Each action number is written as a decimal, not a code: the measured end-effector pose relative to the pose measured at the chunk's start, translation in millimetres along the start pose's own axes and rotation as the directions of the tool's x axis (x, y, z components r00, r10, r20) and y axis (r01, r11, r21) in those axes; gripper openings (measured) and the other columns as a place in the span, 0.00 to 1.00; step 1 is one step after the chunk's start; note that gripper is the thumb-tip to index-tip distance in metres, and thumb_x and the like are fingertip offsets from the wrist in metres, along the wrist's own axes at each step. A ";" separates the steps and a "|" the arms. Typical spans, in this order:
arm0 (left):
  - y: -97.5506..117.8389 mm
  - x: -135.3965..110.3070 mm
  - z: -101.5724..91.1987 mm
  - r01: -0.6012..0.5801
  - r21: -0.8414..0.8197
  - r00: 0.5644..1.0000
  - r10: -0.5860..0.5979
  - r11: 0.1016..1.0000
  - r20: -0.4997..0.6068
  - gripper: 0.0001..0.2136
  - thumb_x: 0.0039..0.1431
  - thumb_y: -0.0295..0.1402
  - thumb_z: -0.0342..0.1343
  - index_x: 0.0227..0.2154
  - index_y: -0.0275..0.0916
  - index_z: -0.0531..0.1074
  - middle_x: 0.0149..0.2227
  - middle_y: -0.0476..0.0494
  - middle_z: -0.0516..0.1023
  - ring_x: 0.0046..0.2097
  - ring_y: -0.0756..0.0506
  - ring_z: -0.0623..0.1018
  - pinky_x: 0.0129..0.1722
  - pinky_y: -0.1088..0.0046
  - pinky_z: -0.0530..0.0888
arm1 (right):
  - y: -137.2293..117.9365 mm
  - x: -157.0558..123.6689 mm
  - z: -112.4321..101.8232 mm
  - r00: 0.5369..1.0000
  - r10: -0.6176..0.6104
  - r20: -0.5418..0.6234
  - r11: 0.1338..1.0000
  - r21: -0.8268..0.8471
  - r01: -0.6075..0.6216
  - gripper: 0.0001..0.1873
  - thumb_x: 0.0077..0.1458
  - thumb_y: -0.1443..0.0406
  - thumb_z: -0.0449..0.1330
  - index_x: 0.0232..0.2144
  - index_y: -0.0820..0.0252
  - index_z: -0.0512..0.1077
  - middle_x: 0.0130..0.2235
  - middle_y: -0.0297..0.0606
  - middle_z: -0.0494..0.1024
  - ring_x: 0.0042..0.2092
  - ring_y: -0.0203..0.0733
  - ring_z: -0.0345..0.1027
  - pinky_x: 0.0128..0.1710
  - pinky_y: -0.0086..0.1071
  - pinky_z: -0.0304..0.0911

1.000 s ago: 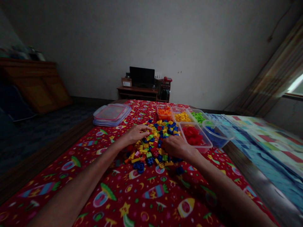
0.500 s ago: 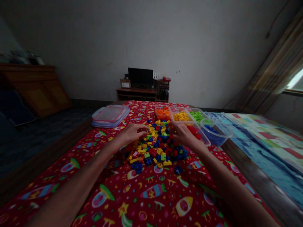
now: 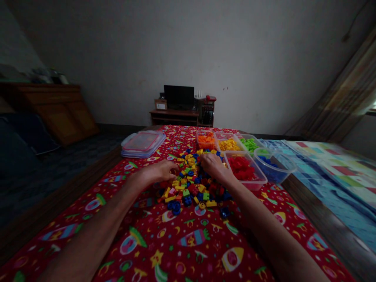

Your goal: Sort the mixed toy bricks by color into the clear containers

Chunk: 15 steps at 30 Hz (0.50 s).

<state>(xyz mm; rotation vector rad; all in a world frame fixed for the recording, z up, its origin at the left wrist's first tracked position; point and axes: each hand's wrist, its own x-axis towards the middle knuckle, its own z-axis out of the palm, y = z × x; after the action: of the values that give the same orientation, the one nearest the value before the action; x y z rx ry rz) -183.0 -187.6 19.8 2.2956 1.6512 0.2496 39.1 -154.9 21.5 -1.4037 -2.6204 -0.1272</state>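
Note:
A heap of mixed plastic bricks (image 3: pixel 192 184) in yellow, blue, red, green and orange lies on a red rocket-patterned cloth (image 3: pixel 182 243). My left hand (image 3: pixel 160 172) rests palm down on the heap's left side, its fingers curled over bricks I cannot make out. On the far right part of the heap is my right hand (image 3: pixel 213 164), fingers bent down among the bricks. To its right stands a clear tub of red bricks (image 3: pixel 243 168).
Behind the heap are clear tubs of orange (image 3: pixel 205 140), yellow (image 3: pixel 227 145) and green bricks (image 3: pixel 249 144), and a round bowl of blue bricks (image 3: pixel 273 164). Stacked lids (image 3: pixel 142 143) lie at the back left. The table's dark edge (image 3: pixel 317 219) runs along the right.
My right hand went from the heap's right side toward the red tub, then came back left onto the far part of the heap. My left hand pulled back slightly nearer.

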 end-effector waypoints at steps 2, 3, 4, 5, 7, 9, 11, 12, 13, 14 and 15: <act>1.3 -0.1 2.9 0.002 -0.004 1.000 -0.002 1.000 0.025 0.09 0.41 0.29 0.56 0.27 0.43 0.79 0.26 0.51 0.80 0.28 0.47 0.76 0.26 0.79 0.67 | 4.4 -3.8 -2.0 0.999 -0.021 -0.033 0.998 0.057 0.023 0.16 0.59 0.72 0.47 0.41 0.65 0.74 0.39 0.49 0.78 0.40 0.43 0.70 0.35 0.30 0.57; 0.9 -0.1 3.6 0.001 -0.015 0.999 0.000 1.000 0.038 0.10 0.41 0.29 0.55 0.27 0.43 0.79 0.26 0.51 0.80 0.28 0.47 0.76 0.26 0.79 0.67 | 7.4 -5.0 -3.7 0.998 -0.029 -0.055 0.995 0.095 0.034 0.15 0.59 0.72 0.48 0.41 0.66 0.74 0.38 0.49 0.78 0.39 0.43 0.70 0.35 0.30 0.57; -0.3 0.1 3.6 -0.003 -0.036 0.999 0.005 0.999 0.047 0.11 0.41 0.29 0.55 0.29 0.43 0.79 0.27 0.51 0.81 0.29 0.47 0.77 0.26 0.79 0.68 | 10.5 -5.7 -5.5 0.996 -0.035 -0.084 0.988 0.145 0.047 0.15 0.58 0.72 0.50 0.42 0.66 0.74 0.38 0.48 0.78 0.39 0.43 0.70 0.36 0.30 0.58; -2.3 0.5 3.1 -0.010 -0.068 0.998 0.014 0.998 0.056 0.12 0.41 0.30 0.55 0.30 0.42 0.79 0.29 0.51 0.81 0.30 0.46 0.77 0.27 0.79 0.69 | 13.2 -5.6 -7.1 0.993 -0.037 -0.113 0.976 0.207 0.060 0.15 0.56 0.72 0.52 0.43 0.65 0.74 0.38 0.47 0.78 0.40 0.43 0.70 0.36 0.30 0.59; -8.0 1.8 0.8 -0.022 -0.170 0.997 0.033 0.985 0.064 0.13 0.42 0.32 0.56 0.33 0.42 0.79 0.32 0.50 0.82 0.32 0.46 0.78 0.29 0.78 0.70 | 16.7 -3.7 -7.8 0.990 -0.029 -0.140 0.929 0.363 0.079 0.15 0.54 0.71 0.55 0.43 0.64 0.75 0.38 0.44 0.79 0.40 0.43 0.71 0.37 0.30 0.61; -13.5 3.2 -2.8 -0.028 -0.309 0.998 0.043 0.951 0.041 0.14 0.43 0.36 0.58 0.35 0.41 0.79 0.35 0.49 0.82 0.35 0.45 0.79 0.32 0.77 0.72 | 16.7 0.0 -4.4 0.994 -0.015 -0.108 0.825 0.560 0.073 0.15 0.53 0.70 0.57 0.43 0.62 0.76 0.36 0.40 0.79 0.37 0.40 0.72 0.36 0.29 0.63; -15.6 3.7 -6.3 -0.023 -0.456 1.000 0.017 0.889 -0.018 0.16 0.42 0.40 0.61 0.36 0.41 0.78 0.37 0.47 0.81 0.39 0.44 0.79 0.37 0.74 0.73 | 13.4 4.0 1.6 1.000 0.004 -0.025 0.670 0.742 0.016 0.15 0.53 0.69 0.57 0.43 0.61 0.76 0.31 0.36 0.79 0.33 0.38 0.73 0.33 0.28 0.65; -15.0 3.5 -7.4 -0.024 -0.529 0.998 -0.008 0.848 -0.057 0.17 0.41 0.41 0.62 0.36 0.40 0.77 0.39 0.46 0.81 0.41 0.43 0.78 0.40 0.73 0.73 | 10.6 5.5 4.6 1.000 0.009 0.018 0.588 0.808 -0.020 0.15 0.53 0.70 0.57 0.44 0.61 0.76 0.29 0.35 0.78 0.31 0.37 0.73 0.31 0.27 0.66; -13.2 3.0 -7.9 -0.027 -0.596 0.995 -0.037 0.802 -0.094 0.19 0.41 0.42 0.63 0.38 0.40 0.77 0.40 0.45 0.81 0.43 0.43 0.78 0.42 0.71 0.73 | 7.3 6.5 7.0 0.998 0.013 0.053 0.516 0.855 -0.052 0.16 0.52 0.70 0.58 0.44 0.61 0.76 0.28 0.34 0.78 0.30 0.36 0.73 0.30 0.27 0.66; -10.5 2.5 -7.4 -0.030 -0.656 0.990 -0.070 0.754 -0.125 0.20 0.41 0.43 0.64 0.39 0.39 0.76 0.42 0.44 0.80 0.44 0.43 0.78 0.43 0.70 0.72 | 3.5 6.8 8.6 0.996 0.014 0.084 0.457 0.886 -0.081 0.16 0.52 0.70 0.58 0.45 0.61 0.75 0.26 0.33 0.77 0.29 0.36 0.72 0.29 0.26 0.66; -7.1 2.0 -6.0 -0.032 -0.707 0.985 -0.097 0.706 -0.142 0.21 0.42 0.43 0.64 0.40 0.38 0.76 0.42 0.43 0.80 0.44 0.43 0.78 0.44 0.69 0.72 | -0.4 6.4 9.1 0.994 0.011 0.111 0.410 0.906 -0.106 0.17 0.51 0.71 0.59 0.45 0.61 0.75 0.25 0.32 0.76 0.28 0.35 0.72 0.28 0.26 0.65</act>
<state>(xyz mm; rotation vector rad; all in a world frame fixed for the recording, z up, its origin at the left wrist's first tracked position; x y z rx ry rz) -190.6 -182.7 22.9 1.6718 1.3231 0.9244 34.3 -148.5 13.8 -1.0194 -1.9938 1.2377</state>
